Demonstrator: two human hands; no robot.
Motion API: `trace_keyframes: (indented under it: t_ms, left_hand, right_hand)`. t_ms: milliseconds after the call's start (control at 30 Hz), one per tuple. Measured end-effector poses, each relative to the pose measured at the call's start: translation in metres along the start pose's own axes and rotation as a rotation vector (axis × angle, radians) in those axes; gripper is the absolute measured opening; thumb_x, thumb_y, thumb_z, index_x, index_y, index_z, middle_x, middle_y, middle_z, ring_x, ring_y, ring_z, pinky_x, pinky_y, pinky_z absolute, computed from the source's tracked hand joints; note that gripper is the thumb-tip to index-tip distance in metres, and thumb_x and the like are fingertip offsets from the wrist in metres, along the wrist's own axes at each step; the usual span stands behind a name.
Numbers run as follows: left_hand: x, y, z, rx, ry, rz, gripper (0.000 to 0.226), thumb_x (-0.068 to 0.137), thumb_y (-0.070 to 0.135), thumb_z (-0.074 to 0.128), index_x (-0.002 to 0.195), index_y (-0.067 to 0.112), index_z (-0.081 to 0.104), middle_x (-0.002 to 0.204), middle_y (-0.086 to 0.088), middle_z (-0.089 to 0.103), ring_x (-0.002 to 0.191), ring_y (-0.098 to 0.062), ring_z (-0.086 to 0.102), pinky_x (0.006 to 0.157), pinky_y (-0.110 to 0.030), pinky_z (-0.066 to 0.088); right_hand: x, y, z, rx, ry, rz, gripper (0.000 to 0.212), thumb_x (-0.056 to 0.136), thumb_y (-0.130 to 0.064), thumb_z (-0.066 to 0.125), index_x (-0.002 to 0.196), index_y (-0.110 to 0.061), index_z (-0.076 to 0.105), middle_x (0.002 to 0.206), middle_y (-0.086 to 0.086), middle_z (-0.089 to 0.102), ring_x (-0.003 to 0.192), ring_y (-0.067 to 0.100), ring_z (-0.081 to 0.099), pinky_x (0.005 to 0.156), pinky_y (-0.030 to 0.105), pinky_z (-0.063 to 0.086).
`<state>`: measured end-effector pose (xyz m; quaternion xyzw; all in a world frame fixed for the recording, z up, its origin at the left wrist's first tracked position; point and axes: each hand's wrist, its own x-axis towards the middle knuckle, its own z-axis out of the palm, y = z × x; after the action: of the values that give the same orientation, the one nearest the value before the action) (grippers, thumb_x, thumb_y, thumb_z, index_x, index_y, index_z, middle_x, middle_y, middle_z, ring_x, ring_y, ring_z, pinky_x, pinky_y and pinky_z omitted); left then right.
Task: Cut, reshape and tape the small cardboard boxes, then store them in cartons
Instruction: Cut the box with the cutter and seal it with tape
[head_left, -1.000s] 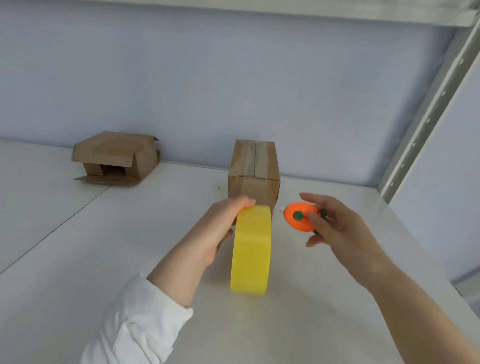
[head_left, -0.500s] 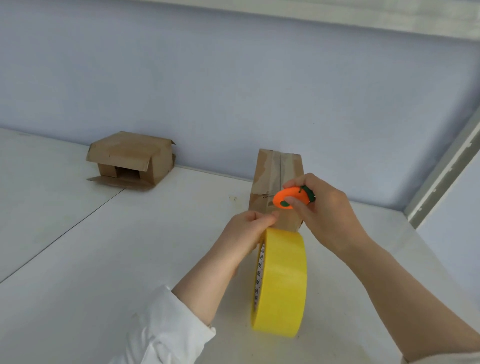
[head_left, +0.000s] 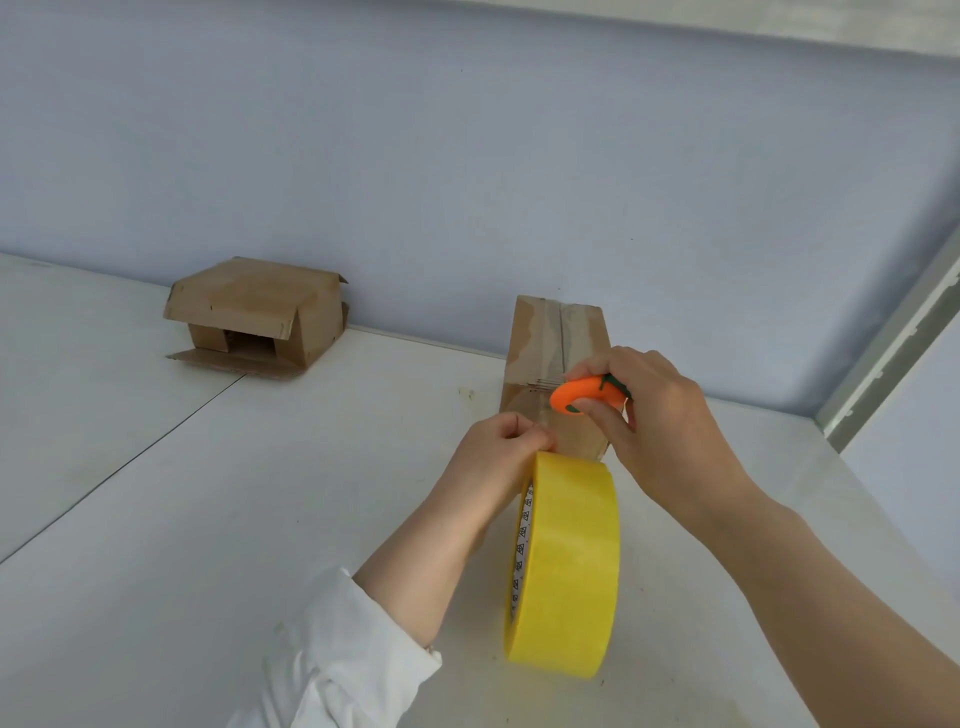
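Observation:
A narrow taped cardboard box (head_left: 556, 343) lies on the white table (head_left: 234, 519), one end towards me. A big yellow tape roll (head_left: 566, 566) stands on edge in front of it. My left hand (head_left: 498, 462) grips the top of the roll at the box's near end, fingers curled. My right hand (head_left: 654, 431) holds a small orange cutter (head_left: 584, 395) against the box's near upper edge. The lower part of the box end is hidden behind the roll and my hands.
A second cardboard box (head_left: 260, 312) with open flaps lies at the back left against the blue-grey wall. A metal shelf upright (head_left: 893, 338) rises at the right. The table's seam (head_left: 104, 478) runs diagonally on the left.
My right hand brought the orange cutter left from beside the box onto its near upper edge. The view shifted, so roll and hands sit further right and closer.

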<state>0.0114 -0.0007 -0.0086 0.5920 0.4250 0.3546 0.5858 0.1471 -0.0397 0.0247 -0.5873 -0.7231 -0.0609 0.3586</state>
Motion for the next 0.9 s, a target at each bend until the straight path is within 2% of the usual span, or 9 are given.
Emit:
trace_keyframes:
  t_ms: [100,267,433,500,633,800,900]
  left_hand:
    - [0.0,0.0,-0.002,-0.004,-0.004,-0.004,0.02,0.087,0.015,0.057,0.068,0.016,0.054,0.066,0.001,0.051,0.059,-0.009,0.045,0.058,-0.021,0.035]
    - [0.0,-0.001,0.0,-0.013,0.008,-0.006,0.021,0.087,0.017,0.057,0.066,0.017,0.052,0.067,0.0,0.051,0.06,-0.01,0.045,0.059,-0.022,0.035]
    - [0.0,0.0,-0.001,-0.014,0.002,-0.007,0.019,0.088,0.016,0.056,0.069,0.015,0.053,0.063,0.002,0.049,0.058,-0.009,0.045,0.057,-0.02,0.036]
    - [0.0,0.0,-0.001,-0.015,0.007,-0.001,0.018,0.087,0.016,0.056,0.069,0.015,0.053,0.065,0.001,0.05,0.059,-0.009,0.045,0.058,-0.021,0.035]
    - [0.0,0.0,0.0,-0.015,0.007,-0.006,0.018,0.088,0.017,0.056,0.07,0.016,0.054,0.068,0.0,0.051,0.061,-0.01,0.045,0.059,-0.022,0.036]
    - [-0.001,0.0,-0.002,-0.013,-0.005,0.0,0.016,0.088,0.016,0.056,0.072,0.014,0.055,0.066,0.002,0.05,0.059,-0.009,0.045,0.057,-0.019,0.036]
    - [0.0,-0.001,-0.001,-0.008,0.008,-0.001,0.019,0.088,0.016,0.056,0.069,0.015,0.054,0.063,0.003,0.049,0.058,-0.009,0.044,0.056,-0.02,0.035]
  right_hand:
    - [-0.004,0.002,-0.007,-0.004,0.052,0.001,0.018,0.08,-0.002,0.069,0.095,-0.013,0.066,0.08,-0.031,0.045,0.075,-0.001,0.044,0.072,-0.002,0.031]
    - [-0.005,0.003,-0.003,-0.018,0.006,0.05,0.018,0.083,-0.004,0.066,0.097,-0.016,0.065,0.081,-0.023,0.049,0.077,0.006,0.043,0.072,-0.001,0.031]
    - [-0.009,0.0,-0.01,0.009,0.102,0.023,0.018,0.08,-0.003,0.07,0.094,-0.013,0.066,0.078,-0.03,0.045,0.07,-0.003,0.043,0.071,-0.001,0.033]
    - [-0.01,0.002,-0.006,-0.01,0.087,0.024,0.018,0.08,-0.003,0.07,0.095,-0.013,0.066,0.08,-0.028,0.046,0.072,-0.001,0.044,0.072,-0.001,0.032]
    - [-0.011,0.005,0.001,-0.053,0.036,0.015,0.017,0.081,-0.003,0.068,0.095,-0.012,0.066,0.084,-0.012,0.056,0.078,0.012,0.045,0.074,0.0,0.032]
    - [-0.012,0.01,-0.016,-0.049,0.103,0.019,0.018,0.079,-0.002,0.07,0.094,-0.011,0.067,0.08,-0.025,0.049,0.073,0.003,0.044,0.072,0.0,0.032]
    - [-0.018,0.014,-0.013,-0.075,0.054,0.02,0.018,0.079,-0.001,0.069,0.094,-0.012,0.067,0.084,-0.012,0.06,0.075,0.013,0.045,0.073,0.002,0.033]
